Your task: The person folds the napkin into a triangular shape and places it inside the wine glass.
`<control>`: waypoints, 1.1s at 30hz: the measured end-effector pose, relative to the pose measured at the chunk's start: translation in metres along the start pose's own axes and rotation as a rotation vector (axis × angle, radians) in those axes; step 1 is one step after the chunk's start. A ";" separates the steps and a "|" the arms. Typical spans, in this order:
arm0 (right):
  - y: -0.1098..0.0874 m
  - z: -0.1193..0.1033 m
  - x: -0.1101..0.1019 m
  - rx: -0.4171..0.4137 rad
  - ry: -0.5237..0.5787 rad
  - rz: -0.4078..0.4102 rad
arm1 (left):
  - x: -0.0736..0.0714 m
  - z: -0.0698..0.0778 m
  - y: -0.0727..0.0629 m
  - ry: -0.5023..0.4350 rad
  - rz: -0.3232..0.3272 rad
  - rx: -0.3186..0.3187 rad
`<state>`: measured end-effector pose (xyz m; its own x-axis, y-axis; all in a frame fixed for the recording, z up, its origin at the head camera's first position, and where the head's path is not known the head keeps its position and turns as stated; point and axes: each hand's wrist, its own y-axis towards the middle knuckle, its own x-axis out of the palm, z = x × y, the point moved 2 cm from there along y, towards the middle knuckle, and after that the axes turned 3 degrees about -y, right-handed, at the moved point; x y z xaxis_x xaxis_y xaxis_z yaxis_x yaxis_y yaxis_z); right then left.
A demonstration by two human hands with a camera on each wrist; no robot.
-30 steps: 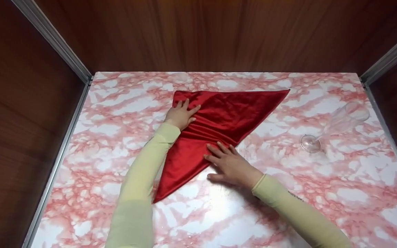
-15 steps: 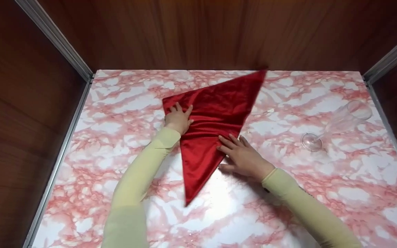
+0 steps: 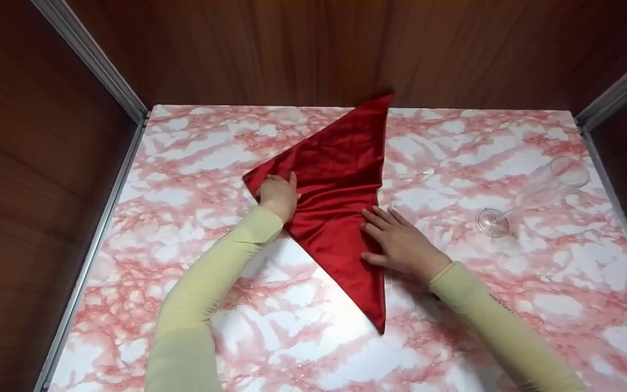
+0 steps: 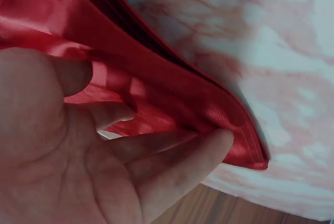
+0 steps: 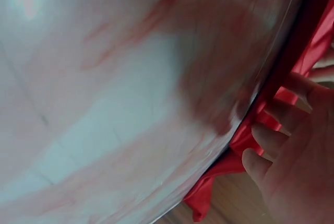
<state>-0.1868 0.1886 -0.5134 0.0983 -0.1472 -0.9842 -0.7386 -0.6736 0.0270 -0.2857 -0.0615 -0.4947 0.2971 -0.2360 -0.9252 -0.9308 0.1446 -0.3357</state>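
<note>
A shiny red satin cloth [image 3: 343, 155], folded into a triangle, lies on the marbled table top. Its folded long edge faces right, and one corner points left. Near that left corner my left hand [image 3: 279, 197] rests on the fabric, fingers spread. The left wrist view shows its fingers [image 4: 177, 169] extended against the cloth [image 4: 177, 85], whose layered edges show there. My right hand [image 3: 405, 246] touches the long right edge with outstretched fingertips. Wrinkles run across the cloth between both hands. In the right wrist view the fingers [image 5: 269, 140] lie along the red edge.
A clear stemmed glass [image 3: 493, 222] lies on its side at the right of the table [image 3: 183, 261]. Dark wood panels [image 3: 292, 54] close off the back and both sides. The cloth's far tip overlaps the back panel in the head view.
The cloth has turned counterclockwise: its far tip swung left, its near tip right. My left hand has shifted slightly down and left, and my right hand has moved right. The glass stays put.
</note>
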 end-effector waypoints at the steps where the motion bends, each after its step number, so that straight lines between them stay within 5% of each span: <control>1: 0.000 -0.002 0.000 -0.004 -0.012 0.000 | 0.000 0.000 0.002 0.013 0.036 0.025; 6: 0.001 -0.012 -0.001 -0.009 -0.103 -0.020 | -0.001 0.005 0.015 -0.017 0.155 0.240; 10: 0.003 -0.025 -0.001 -0.017 -0.140 -0.024 | -0.002 0.011 0.028 -0.103 0.123 0.363; 20: -0.006 -0.056 0.010 -0.065 -0.024 -0.065 | -0.001 0.004 0.043 -0.110 0.069 0.334; 33: -0.013 -0.053 0.013 -0.047 -0.004 -0.051 | 0.005 -0.001 0.047 -0.121 0.094 0.318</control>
<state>-0.1404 0.1572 -0.5176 0.1324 -0.1094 -0.9851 -0.7007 -0.7133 -0.0149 -0.3285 -0.0569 -0.5152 0.2542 -0.0945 -0.9625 -0.8481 0.4566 -0.2688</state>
